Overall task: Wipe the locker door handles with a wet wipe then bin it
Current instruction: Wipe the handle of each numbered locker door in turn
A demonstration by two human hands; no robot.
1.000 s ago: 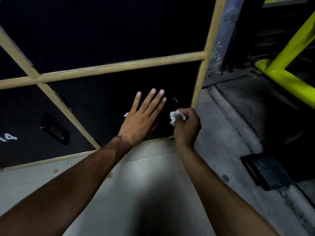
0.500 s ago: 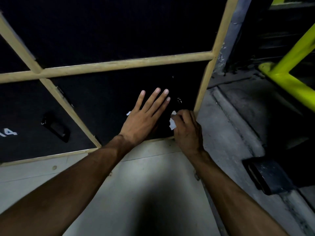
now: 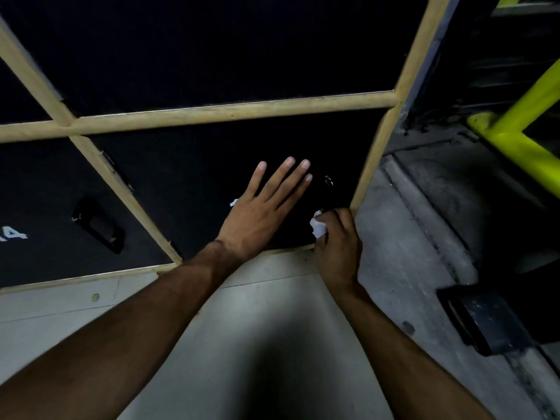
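- At the lower right corner of a black locker door (image 3: 188, 183), a crumpled white wipe (image 3: 318, 229) is pinched in the right hand (image 3: 338, 248), whose fingers curl tightly round it. Whether it touches a handle is lost in the dark.
- Left hand (image 3: 260, 213) lies flat on the same door, fingers straight and spread.
- Pale wooden frame (image 3: 230, 112) borders the doors; the neighbouring door has a black handle (image 3: 98, 228).
- Grey concrete floor (image 3: 248, 313) lies below, with a yellow rail (image 3: 527, 140) at right.
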